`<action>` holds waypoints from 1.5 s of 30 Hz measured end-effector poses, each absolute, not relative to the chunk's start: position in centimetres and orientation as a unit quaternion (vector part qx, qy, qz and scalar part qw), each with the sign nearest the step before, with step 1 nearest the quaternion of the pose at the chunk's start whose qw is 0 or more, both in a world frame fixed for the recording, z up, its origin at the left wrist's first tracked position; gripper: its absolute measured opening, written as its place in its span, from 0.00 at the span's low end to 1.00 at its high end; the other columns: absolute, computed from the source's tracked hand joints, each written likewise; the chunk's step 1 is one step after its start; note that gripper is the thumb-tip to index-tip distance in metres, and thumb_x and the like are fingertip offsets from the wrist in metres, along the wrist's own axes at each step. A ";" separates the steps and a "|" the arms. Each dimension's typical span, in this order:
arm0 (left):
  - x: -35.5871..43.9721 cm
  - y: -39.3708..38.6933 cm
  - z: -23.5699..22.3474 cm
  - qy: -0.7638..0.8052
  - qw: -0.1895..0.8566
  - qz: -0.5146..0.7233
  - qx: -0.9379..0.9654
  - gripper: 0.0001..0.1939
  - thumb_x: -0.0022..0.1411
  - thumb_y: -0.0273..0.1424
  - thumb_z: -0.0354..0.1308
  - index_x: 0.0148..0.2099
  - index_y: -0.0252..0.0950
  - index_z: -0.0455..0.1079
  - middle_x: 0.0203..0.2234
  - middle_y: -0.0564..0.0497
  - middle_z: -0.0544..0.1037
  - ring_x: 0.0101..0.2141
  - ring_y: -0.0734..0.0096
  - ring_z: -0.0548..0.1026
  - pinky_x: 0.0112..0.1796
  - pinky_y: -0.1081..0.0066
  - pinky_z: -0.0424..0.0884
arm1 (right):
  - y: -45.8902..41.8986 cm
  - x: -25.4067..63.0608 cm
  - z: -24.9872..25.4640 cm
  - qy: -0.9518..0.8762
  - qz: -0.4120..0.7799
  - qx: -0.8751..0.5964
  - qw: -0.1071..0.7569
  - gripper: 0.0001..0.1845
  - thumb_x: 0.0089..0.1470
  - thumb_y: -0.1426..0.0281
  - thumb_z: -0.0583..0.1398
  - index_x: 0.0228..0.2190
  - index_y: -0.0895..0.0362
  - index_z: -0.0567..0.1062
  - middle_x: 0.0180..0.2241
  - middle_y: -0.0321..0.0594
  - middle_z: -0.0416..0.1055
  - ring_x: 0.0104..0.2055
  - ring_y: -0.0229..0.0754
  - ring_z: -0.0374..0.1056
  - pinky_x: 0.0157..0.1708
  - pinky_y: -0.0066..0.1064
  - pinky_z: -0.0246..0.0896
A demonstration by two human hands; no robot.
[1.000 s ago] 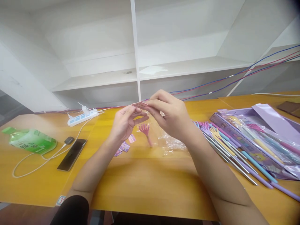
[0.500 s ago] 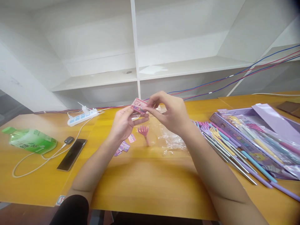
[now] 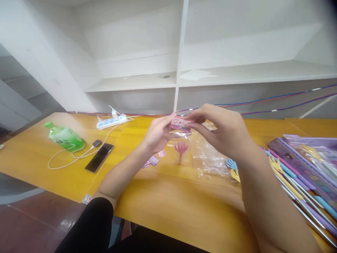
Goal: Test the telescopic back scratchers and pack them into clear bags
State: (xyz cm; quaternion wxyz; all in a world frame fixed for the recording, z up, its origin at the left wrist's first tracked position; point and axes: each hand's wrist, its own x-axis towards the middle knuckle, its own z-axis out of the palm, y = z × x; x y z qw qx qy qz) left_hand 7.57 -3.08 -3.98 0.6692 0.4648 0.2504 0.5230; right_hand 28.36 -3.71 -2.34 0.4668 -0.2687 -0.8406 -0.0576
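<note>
While the left hand supports the pink printed card at its left end, the right hand holds it at the right end, between the thumb and the bent fingers. The fingers of both hands are closed upon this card, which is above the worktop and slightly tilted. Just below the card there is a clear, shiny film, and lower is a pink hand-shaped head on a short visible stem; I cannot tell if it touches the worktop. Several small printed cards lie to the left of this head, and crumpled clear plastic lies to its right. Near the right forearm are a blue hand-shaped head and a yellow one. Farther right, many coloured and metal rods lie beside a purple box, which contains wrapped pieces. On the left side are a green bottle lying down, a dark phone, a white cable and a power strip.
</note>
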 end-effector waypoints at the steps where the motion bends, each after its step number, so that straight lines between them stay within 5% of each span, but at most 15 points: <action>1: 7.5 -3.1 -4.0 0.248 0.671 0.520 0.467 0.18 0.64 0.43 0.72 0.39 0.31 0.83 0.37 0.42 0.87 0.44 0.54 0.86 0.48 0.58 0.84 | -3.8 28.4 -2.3 -0.844 -0.061 -0.266 0.462 0.04 0.68 0.71 0.63 0.44 0.51 0.77 0.38 0.35 0.78 0.35 0.37 0.73 0.37 0.32 0.67; 8: 7.4 -3.4 -4.0 0.215 0.673 0.497 0.504 0.21 0.67 0.46 0.69 0.42 0.31 0.85 0.40 0.40 0.87 0.42 0.55 0.86 0.46 0.59 0.83 | -4.4 28.4 -2.1 -0.858 -0.077 -0.254 0.441 0.09 0.68 0.75 0.62 0.47 0.51 0.78 0.41 0.38 0.77 0.38 0.38 0.73 0.38 0.32 0.66; 15: 7.8 -3.7 -3.9 0.222 0.653 0.512 0.512 0.20 0.69 0.46 0.67 0.41 0.32 0.86 0.40 0.41 0.87 0.42 0.58 0.85 0.42 0.65 0.81 | -5.2 28.0 -2.0 -0.868 -0.071 -0.269 0.411 0.05 0.69 0.68 0.62 0.44 0.52 0.79 0.40 0.41 0.69 0.36 0.37 0.68 0.34 0.33 0.63; 27: 8.0 -3.9 -4.0 0.248 0.653 0.524 0.486 0.21 0.65 0.48 0.69 0.45 0.33 0.85 0.35 0.44 0.86 0.35 0.62 0.84 0.32 0.71 0.78 | -5.2 28.2 -2.1 -0.885 0.013 -0.278 0.372 0.10 0.66 0.64 0.66 0.48 0.50 0.78 0.55 0.46 0.65 0.52 0.46 0.71 0.50 0.42 0.73; 36: 8.6 -4.2 -4.6 0.226 0.604 0.556 0.524 0.20 0.70 0.48 0.65 0.47 0.35 0.85 0.38 0.45 0.84 0.39 0.66 0.82 0.40 0.70 0.78 | -5.2 27.8 -1.9 -0.866 0.060 -0.280 0.409 0.05 0.70 0.65 0.62 0.41 0.53 0.77 0.43 0.39 0.74 0.38 0.36 0.72 0.39 0.31 0.69; 38: 8.7 -3.8 -4.9 0.212 0.591 0.565 0.535 0.21 0.70 0.50 0.65 0.51 0.38 0.83 0.39 0.46 0.83 0.40 0.67 0.81 0.42 0.69 0.79 | -5.1 27.7 -2.0 -0.849 0.076 -0.298 0.428 0.05 0.70 0.65 0.63 0.45 0.52 0.76 0.40 0.37 0.75 0.36 0.36 0.72 0.37 0.29 0.69; 42: 8.4 -2.2 -5.9 0.211 0.579 0.515 0.595 0.33 0.60 0.58 0.70 0.57 0.40 0.78 0.43 0.46 0.82 0.43 0.63 0.82 0.45 0.65 0.79 | -4.4 27.9 -2.1 -0.821 0.115 -0.327 0.454 0.26 0.68 0.69 0.64 0.64 0.50 0.69 0.37 0.36 0.76 0.36 0.37 0.74 0.36 0.29 0.72; 45: 8.0 -0.9 -6.6 0.262 0.582 0.392 0.663 0.33 0.53 0.46 0.80 0.55 0.36 0.76 0.43 0.44 0.83 0.41 0.62 0.83 0.42 0.66 0.78 | -3.7 28.3 -2.2 -0.834 0.053 -0.337 0.435 0.21 0.68 0.74 0.59 0.60 0.50 0.76 0.40 0.39 0.77 0.39 0.39 0.74 0.41 0.32 0.73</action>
